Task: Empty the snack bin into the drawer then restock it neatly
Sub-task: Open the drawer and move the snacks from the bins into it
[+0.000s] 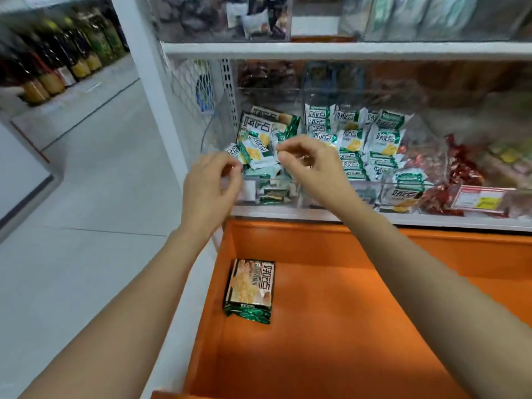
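A clear plastic snack bin (250, 194) stands at the left end of the lower shelf, holding several small green-and-white snack packets (256, 152) and a bigger green bag (266, 123) at its back. My left hand (211, 185) hovers at the bin's front left corner, fingers curled near a small packet. My right hand (309, 159) reaches over the bin's front rim, its fingertips pinched at the edge of a packet. Below, the orange drawer (331, 326) is pulled out, and one large green snack bag (250, 290) lies flat near its left wall.
To the right, a neighbouring clear bin (371, 145) holds several of the same green-and-white packets. Further right lie red-wrapped snacks (460, 171) and a price label (478, 198). More bins fill the shelf above. A grey floor and bottles (57, 67) are at the left.
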The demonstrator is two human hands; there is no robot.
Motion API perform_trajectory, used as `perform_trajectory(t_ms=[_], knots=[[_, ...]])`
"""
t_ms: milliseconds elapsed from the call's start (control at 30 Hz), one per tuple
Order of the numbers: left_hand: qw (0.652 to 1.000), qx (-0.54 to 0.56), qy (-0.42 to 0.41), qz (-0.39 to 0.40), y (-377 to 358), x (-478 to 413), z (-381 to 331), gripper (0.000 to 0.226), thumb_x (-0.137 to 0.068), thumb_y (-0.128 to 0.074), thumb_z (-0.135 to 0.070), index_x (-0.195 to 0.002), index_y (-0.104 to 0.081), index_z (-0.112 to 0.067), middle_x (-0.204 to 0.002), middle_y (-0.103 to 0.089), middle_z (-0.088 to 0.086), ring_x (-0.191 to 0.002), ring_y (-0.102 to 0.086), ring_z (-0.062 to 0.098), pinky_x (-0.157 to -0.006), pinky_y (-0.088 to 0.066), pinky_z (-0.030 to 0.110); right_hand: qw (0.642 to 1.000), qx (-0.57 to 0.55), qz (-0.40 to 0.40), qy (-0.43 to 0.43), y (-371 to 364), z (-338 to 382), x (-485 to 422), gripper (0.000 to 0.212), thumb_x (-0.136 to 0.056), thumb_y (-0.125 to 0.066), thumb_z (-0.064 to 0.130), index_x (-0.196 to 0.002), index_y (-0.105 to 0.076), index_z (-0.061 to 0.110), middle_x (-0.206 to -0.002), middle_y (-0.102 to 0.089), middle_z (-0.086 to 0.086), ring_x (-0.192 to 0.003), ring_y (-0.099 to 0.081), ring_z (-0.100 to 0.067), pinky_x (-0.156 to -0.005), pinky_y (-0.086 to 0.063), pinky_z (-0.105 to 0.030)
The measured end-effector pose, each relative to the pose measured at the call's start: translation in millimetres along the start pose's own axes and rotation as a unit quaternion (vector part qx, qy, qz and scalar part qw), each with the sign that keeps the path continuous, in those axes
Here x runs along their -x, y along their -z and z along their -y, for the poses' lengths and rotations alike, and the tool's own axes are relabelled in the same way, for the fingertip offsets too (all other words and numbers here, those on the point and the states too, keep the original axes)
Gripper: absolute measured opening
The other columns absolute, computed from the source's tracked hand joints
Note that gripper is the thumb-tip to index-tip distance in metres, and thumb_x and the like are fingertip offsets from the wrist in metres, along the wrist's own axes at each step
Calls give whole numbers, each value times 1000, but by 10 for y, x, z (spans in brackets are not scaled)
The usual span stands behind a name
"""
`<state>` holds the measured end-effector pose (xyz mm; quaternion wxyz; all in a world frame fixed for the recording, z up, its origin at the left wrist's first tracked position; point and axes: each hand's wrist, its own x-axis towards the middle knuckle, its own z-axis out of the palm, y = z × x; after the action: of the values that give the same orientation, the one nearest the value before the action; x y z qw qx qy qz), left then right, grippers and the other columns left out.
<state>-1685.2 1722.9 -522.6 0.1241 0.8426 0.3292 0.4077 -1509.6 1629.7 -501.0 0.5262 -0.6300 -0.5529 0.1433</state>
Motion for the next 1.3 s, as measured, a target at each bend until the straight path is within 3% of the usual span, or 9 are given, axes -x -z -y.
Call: perform_trajectory(t_ms=[100, 200, 300, 367, 567, 700, 867, 1100, 1300], knots=[[998, -31, 18, 60, 22, -447, 49, 25, -91, -56, -24, -114, -62, -14, -108, -60, 3, -107, -51, 22, -87, -37, 30, 994, 103, 44, -15, -18, 88, -450, 40, -89, -66, 29, -126, -54, 20, -127, -54, -1, -116, -51, -15, -99, -44, -30], [980, -144, 27, 137, -40, -597, 277, 42, -92, -56, -30, -128, -56, -9, -129, -57, 13, -125, -42, 31, -103, -31, 40, 952, 217, 175, -123, -277, 0, -765, 81, -84, -67, 49, -149, -24, 29, -159, -8, -11, -146, -9, -32, -116, -21, -50], [974, -163, -4, 155, -91, -607, 411, 48, -91, -59, -30, -132, -53, -6, -134, -56, 11, -133, -33, 30, -108, -27, 40, 883, 346, 240, -208, -500, -129, -963, 106, -72, -60, 74, -152, 2, 41, -157, 27, -4, -142, 26, -40, -114, -7, -65], [974, -157, -14, 164, -123, -631, 462, 52, -90, -61, -28, -135, -51, -4, -136, -54, 12, -135, -30, 29, -107, -27, 39, 852, 401, 253, -220, -551, -153, -1025, 108, -69, -58, 79, -151, 1, 42, -158, 24, -4, -144, 16, -43, -113, -10, -64], [918, -297, -19, 263, -225, -798, 443, 64, -92, -53, -44, -145, -32, -14, -149, -40, 8, -136, -35, 26, -105, -26, 42, 840, 407, 287, -215, -590, -169, -1086, 97, -76, -62, 68, -151, -12, 35, -159, 12, -10, -144, -5, -46, -113, -24, -57], [903, -295, 30, 312, -299, -898, 407, 70, -88, -60, -45, -145, -27, -18, -133, -56, 8, -122, -50, 29, -96, -31, 41, 842, 403, 296, -203, -585, -209, -1063, 91, -81, -66, 55, -151, -11, 37, -158, 1, -11, -142, -15, -43, -112, -30, -53], [924, -278, 31, 259, -284, -875, 384, 44, -82, -67, -45, -113, -56, -16, -113, -61, 7, -105, -56, 26, -95, -29, 40, 890, 363, 210, -180, -567, -155, -1028, 82, -81, -71, 43, -148, -27, 27, -150, -16, -11, -136, -21, -38, -110, -34, -49], [961, -198, 29, 190, -243, -739, 393, 58, -83, -70, -32, -132, -41, -20, -130, -52, 11, -119, -51, 29, -106, -26, 43, 865, 358, 290, -196, -549, -180, -982, 86, -86, -66, 38, -151, -9, 33, -159, 14, -9, -141, -25, -39, -113, -31, -48], [986, -46, 55, 149, -139, -715, 426, 54, -82, -73, -28, -128, -44, -26, -113, -67, 0, -100, -63, 26, -91, -43, 40, 897, 334, 224, -183, -514, -143, -1027, 79, -83, -72, 17, -147, -26, 25, -154, -11, -14, -129, -43, -36, -104, -43, -39]])
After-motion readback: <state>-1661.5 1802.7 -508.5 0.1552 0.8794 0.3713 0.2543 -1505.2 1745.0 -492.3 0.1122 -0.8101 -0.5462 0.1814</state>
